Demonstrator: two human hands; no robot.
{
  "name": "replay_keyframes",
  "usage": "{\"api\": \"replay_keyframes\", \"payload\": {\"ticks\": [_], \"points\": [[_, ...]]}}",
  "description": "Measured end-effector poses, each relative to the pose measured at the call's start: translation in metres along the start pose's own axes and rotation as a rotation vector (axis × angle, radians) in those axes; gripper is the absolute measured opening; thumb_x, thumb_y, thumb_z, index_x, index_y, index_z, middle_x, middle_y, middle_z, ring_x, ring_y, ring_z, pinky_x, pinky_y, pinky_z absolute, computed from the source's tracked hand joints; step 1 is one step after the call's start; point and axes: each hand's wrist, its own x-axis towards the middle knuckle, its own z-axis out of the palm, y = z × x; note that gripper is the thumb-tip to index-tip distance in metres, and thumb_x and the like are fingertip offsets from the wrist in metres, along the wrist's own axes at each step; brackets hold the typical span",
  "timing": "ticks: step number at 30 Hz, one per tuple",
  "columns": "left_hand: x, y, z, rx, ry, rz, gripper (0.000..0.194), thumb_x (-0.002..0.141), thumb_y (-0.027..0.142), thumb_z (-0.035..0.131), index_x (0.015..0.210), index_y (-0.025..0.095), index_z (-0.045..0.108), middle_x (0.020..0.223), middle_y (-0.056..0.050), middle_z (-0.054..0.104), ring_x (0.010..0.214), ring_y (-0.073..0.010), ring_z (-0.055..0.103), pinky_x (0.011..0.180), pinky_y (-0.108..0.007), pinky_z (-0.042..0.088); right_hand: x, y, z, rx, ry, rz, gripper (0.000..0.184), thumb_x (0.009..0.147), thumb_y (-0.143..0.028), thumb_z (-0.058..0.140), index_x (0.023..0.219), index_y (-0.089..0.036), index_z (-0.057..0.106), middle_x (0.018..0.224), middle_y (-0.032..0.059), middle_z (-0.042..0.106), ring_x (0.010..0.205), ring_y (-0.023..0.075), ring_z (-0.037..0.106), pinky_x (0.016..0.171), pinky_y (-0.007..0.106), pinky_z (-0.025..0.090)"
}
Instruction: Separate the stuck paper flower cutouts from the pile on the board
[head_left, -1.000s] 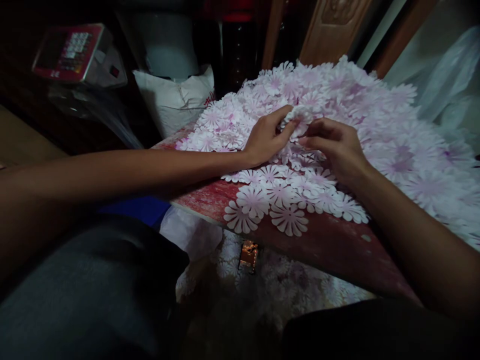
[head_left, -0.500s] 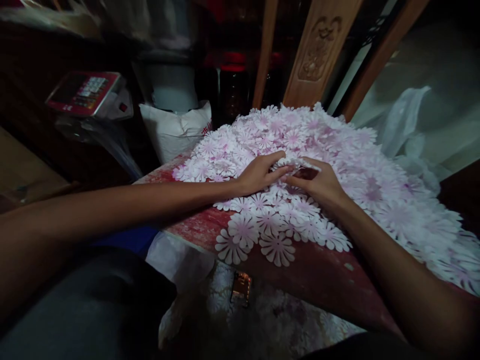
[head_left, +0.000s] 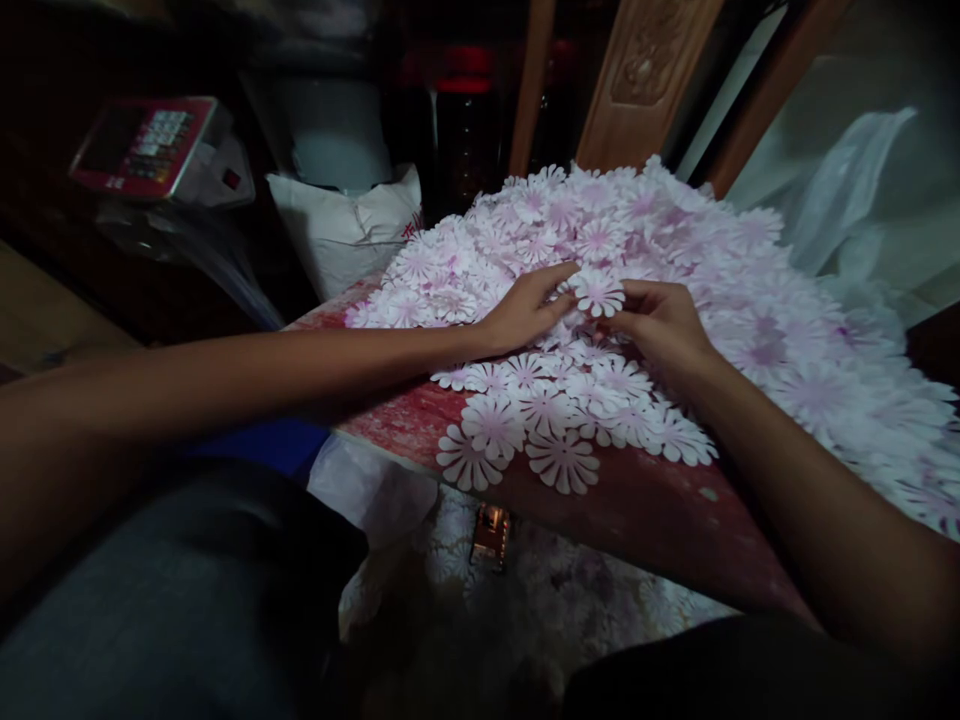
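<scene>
- Two bare hands meet: left hand (head_left: 525, 310) lies open, fingers extended; right hand (head_left: 660, 325) curls, its grip unclear.
- Between them, a flat white flower cutout with pink centre (head_left: 598, 292) tops the pile; thin petals suit gentle fingertip handling.
- A heap of white-and-pink flower cutouts (head_left: 720, 300) spreads over a worn red surface (head_left: 645, 520).

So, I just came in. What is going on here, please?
A person is working with bare hands in a big heap of white-and-pink flower-shaped cutouts on a worn red tabletop. One cutout lies between the left hand and the right hand, close to the fingers of both.
</scene>
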Motion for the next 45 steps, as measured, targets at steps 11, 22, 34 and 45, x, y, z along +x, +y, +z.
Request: {"api": "replay_keyframes", "payload": {"ticks": [11, 22, 34, 45], "points": [[0.002, -0.011, 0.003, 0.040, -0.001, 0.040, 0.007, 0.095, 0.023, 0.056, 0.100, 0.021, 0.060, 0.107, -0.006, 0.074, 0.106, -0.0221, 0.067, 0.100, -0.038, 0.053, -0.002, -0.002, 0.002, -0.117, 0.145, 0.064, 0.023, 0.069, -0.010, 0.084, 0.072, -0.022, 0.065, 0.064, 0.0039, 0.063, 0.059, 0.0162, 0.056, 0.054, 0.031, 0.041], [0.003, -0.012, 0.004, 0.045, 0.013, 0.021, 0.035, 0.109, 0.054, 0.055, 0.097, 0.021, 0.059, 0.103, -0.006, 0.071, 0.103, -0.0216, 0.065, 0.097, -0.038, 0.053, -0.007, -0.003, 0.001, -0.122, 0.016, -0.017, 0.039, 0.068, -0.044, 0.104, 0.082, -0.025, 0.072, 0.080, 0.0061, 0.070, 0.080, 0.0245, 0.066, 0.069, 0.039, 0.058], [0.002, -0.003, 0.002, -0.008, -0.009, -0.044, 0.053, 0.109, 0.066, 0.050, 0.088, 0.019, 0.063, 0.089, -0.004, 0.067, 0.094, -0.0191, 0.062, 0.094, -0.038, 0.054, -0.003, 0.003, 0.000, -0.039, 0.104, -0.082, 0.044, 0.059, -0.045, 0.111, 0.078, -0.020, 0.080, 0.077, 0.0040, 0.074, 0.070, 0.0149, 0.059, 0.063, 0.031, 0.050], [0.002, 0.002, 0.002, 0.005, 0.000, -0.010, 0.057, 0.107, 0.074, 0.050, 0.117, 0.021, 0.070, 0.120, -0.011, 0.077, 0.122, -0.0265, 0.068, 0.114, -0.043, 0.053, -0.004, -0.005, 0.002, -0.017, 0.173, -0.030, 0.022, 0.068, 0.003, 0.074, 0.069, -0.018, 0.078, 0.068, -0.0002, 0.071, 0.062, 0.0114, 0.058, 0.064, 0.027, 0.045]]}}
